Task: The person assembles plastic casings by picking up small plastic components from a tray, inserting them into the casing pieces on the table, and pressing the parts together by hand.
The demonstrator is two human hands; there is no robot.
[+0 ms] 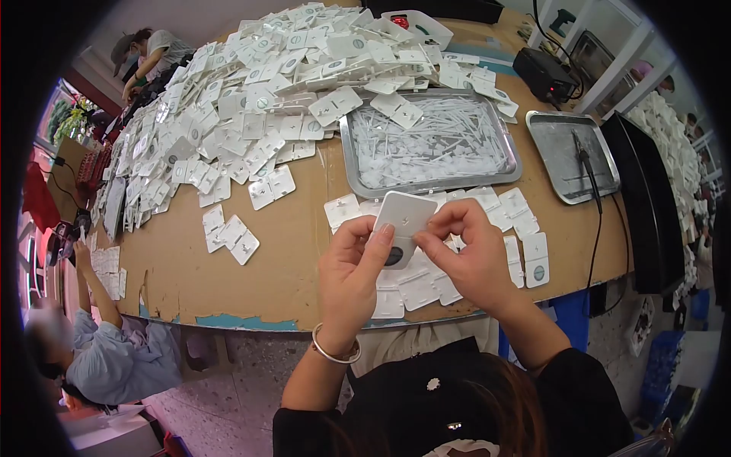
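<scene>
A white rectangular piece [406, 215] with a dark round spot near its lower end is held up over the table's front part. My left hand [352, 263] grips its left edge, thumb on its face. At its right edge, my right hand [464, 247] has thumb and fingertips pinched together; whether they grip the piece or something small is hard to tell. Similar white pieces [415, 286] lie below and behind my hands. Beyond them, a metal tray [514, 169] holds many thin white plastic parts [434, 137].
A large heap of white pieces [259, 91] covers the back left. At right are a second metal tray [542, 145] with a corded tool [585, 160], a black box [544, 75] and a long black bin [647, 206]. Two people are at the left.
</scene>
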